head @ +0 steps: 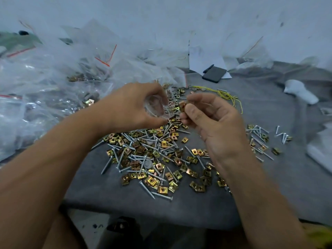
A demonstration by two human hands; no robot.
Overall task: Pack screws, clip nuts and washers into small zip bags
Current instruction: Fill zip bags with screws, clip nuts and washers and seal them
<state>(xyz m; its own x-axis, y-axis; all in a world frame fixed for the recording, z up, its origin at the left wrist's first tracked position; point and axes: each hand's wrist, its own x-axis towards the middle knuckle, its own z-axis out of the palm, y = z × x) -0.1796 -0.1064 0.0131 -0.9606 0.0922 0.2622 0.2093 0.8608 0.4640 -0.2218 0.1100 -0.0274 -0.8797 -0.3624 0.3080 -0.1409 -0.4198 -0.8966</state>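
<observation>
My left hand (131, 105) holds a small clear zip bag (156, 108) with its mouth turned to the right. My right hand (212, 119) pinches a brass-coloured clip nut (182, 107) between thumb and fingers, just right of the bag's mouth. Below both hands lies a loose heap of clip nuts and silver screws (152, 155) on the grey cloth (197, 203). One grey round washer (148, 165) shows in the heap.
A big pile of filled clear zip bags (53, 83) with red strips fills the left. A black phone (214, 74) and white papers lie at the back, yellow wire (226, 95) beside them. A smaller scatter of screws (260, 139) lies to the right.
</observation>
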